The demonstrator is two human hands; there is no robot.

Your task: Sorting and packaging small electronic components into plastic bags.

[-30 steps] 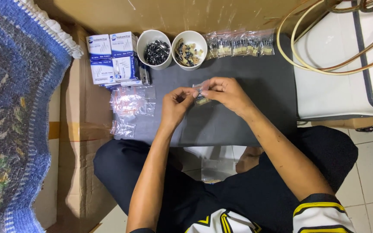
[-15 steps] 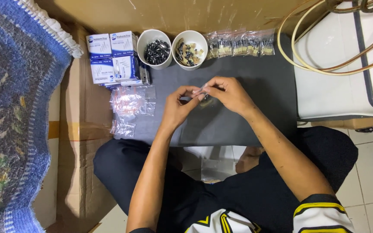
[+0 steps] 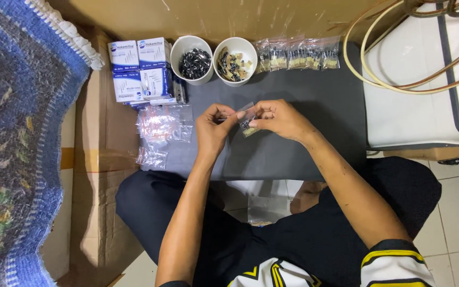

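Observation:
Over a dark grey board, my left hand and my right hand pinch the two sides of a small clear plastic bag with small dark and tan parts inside. Both hands hold the bag just above the board, fingertips nearly meeting at its top edge. Behind them stand two white cups, the left cup filled with dark parts and the right cup with mixed dark and tan parts.
A row of filled clear bags lies at the board's far edge. Empty clear bags are piled left of my hands. Blue and white boxes stand far left. A white bag with tan handles is at right.
The small bag has turned between my fingers and now hangs more upright; my hands shifted slightly downward and stayed close together.

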